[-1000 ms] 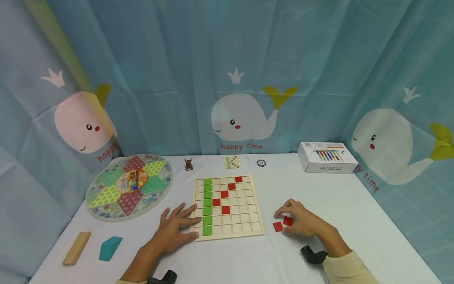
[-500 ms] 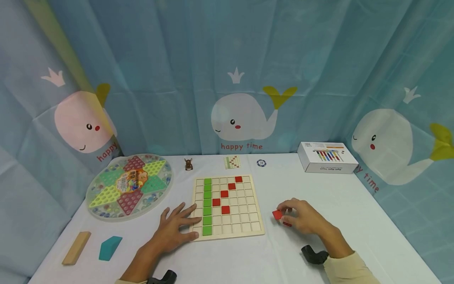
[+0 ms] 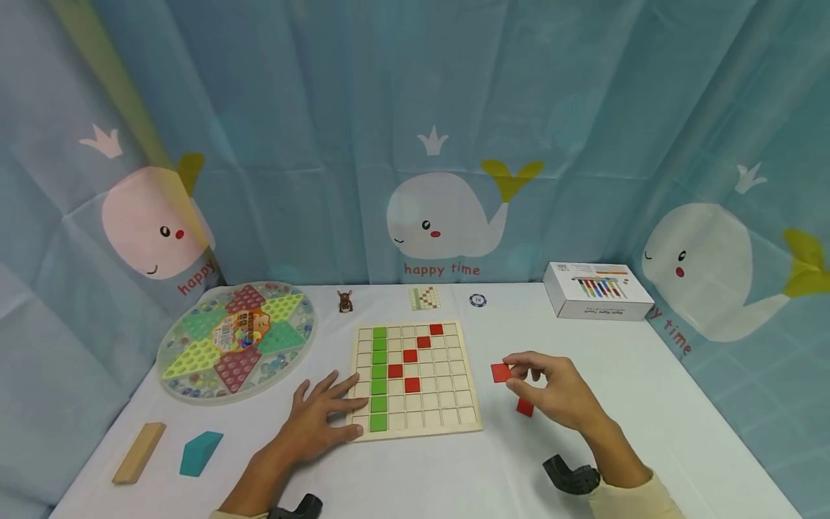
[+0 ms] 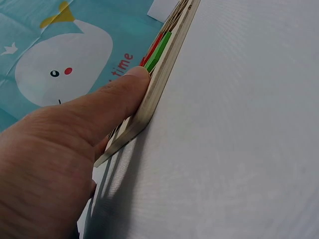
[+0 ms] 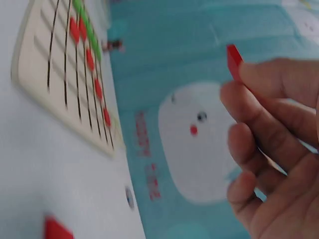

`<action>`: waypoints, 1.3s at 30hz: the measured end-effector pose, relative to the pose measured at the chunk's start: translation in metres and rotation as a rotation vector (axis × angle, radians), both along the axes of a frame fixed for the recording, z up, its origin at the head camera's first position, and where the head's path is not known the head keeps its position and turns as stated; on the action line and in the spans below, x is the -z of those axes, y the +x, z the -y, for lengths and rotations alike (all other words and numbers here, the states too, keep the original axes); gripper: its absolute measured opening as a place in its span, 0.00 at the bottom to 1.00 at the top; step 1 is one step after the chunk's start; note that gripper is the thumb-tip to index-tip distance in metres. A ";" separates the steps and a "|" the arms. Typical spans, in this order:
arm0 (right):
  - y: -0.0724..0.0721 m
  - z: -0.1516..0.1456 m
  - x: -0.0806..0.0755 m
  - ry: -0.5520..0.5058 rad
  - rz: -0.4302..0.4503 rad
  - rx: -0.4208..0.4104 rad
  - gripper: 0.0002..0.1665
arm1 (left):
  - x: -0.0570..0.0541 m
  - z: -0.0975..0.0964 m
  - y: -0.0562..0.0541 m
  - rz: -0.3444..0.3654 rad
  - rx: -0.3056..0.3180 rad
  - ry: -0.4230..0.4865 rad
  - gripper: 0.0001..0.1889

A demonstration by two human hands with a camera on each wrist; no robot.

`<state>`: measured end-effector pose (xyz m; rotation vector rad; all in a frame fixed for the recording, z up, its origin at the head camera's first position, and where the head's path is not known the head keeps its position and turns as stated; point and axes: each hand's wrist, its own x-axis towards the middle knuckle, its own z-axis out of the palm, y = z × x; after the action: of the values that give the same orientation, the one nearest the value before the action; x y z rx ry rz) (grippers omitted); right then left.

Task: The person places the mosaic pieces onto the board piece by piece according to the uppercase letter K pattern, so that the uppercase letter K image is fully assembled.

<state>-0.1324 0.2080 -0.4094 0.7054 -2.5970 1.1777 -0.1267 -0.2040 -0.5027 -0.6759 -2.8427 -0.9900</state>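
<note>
Between thumb and forefinger my right hand [image 3: 551,393] pinches a red square tile [image 3: 500,373], raised above the table to the right of the wooden grid board [image 3: 447,416]. A second red tile [image 3: 525,407] lies on the table below that hand. My left hand [image 3: 322,418] rests with spread fingers on the board's left edge; in the left wrist view its thumb [image 4: 119,92] touches the rim. A column of green tiles [image 3: 379,370] fills one line of the board. Several red tiles [image 3: 410,356] form a diagonal beside it.
Behind the board are a small pattern card [image 3: 424,298], a brown animal figurine [image 3: 345,301] and a round chip [image 3: 478,300]. A white box [image 3: 599,292] stands back right. At left lie a round Chinese checkers board [image 3: 285,360], a wooden block [image 3: 139,453] and a teal block [image 3: 201,453].
My right hand has picked up one of the two loose red tiles and moved it up and slightly left. The other tile stays on the table. My left hand keeps its place.
</note>
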 end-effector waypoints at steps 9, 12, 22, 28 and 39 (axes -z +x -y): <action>0.006 0.045 -0.007 -0.104 -0.032 -0.024 0.15 | 0.001 0.000 0.000 0.025 0.003 0.000 0.26; 0.000 0.052 0.005 -0.118 -0.026 -0.044 0.16 | 0.002 0.000 -0.001 0.026 0.000 -0.004 0.26; -0.008 0.084 0.032 -0.145 0.089 -0.038 0.14 | 0.001 0.001 0.000 0.029 -0.010 -0.003 0.26; -0.012 0.094 0.049 -0.109 0.149 -0.006 0.13 | 0.001 0.000 0.000 0.021 0.002 0.005 0.26; -0.016 0.098 0.073 -0.011 0.220 -0.056 0.12 | 0.001 0.002 -0.001 0.015 0.007 0.001 0.27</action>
<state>-0.1483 0.1095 -0.4821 0.6854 -2.7616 1.3560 -0.1273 -0.2055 -0.5036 -0.6822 -2.8540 -1.0021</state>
